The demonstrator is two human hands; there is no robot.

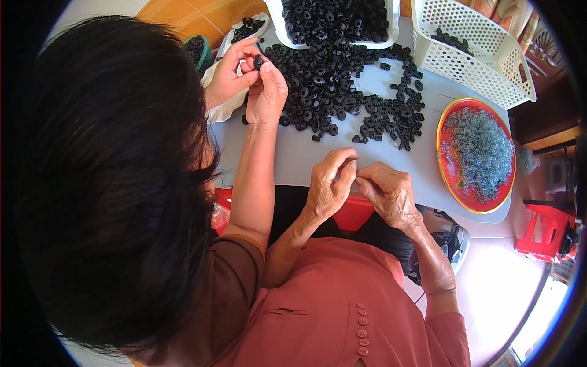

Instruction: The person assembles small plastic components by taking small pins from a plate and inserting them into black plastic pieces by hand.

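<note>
My left hand [333, 183] and my right hand [388, 194] meet fingertip to fingertip just over the near edge of the grey-white table [290, 162]. Both are pinched closed; whatever lies between the fingers is hidden or too small to name. Beyond them spreads a large pile of small black ring-shaped plastic parts [324, 85], some scattered toward the right. At my left, a co-worker's hands [264, 101] hold one small black part [258, 62] up between the fingertips.
A white tub [275, 21] heaped with black parts stands at the back. Right of it is a perforated white basket [489, 79] with a few more. A red tray [448, 165] holds bluish, spring-like pieces [483, 153]. The co-worker's head [116, 183] fills the left; a red stool [541, 229] stands right.
</note>
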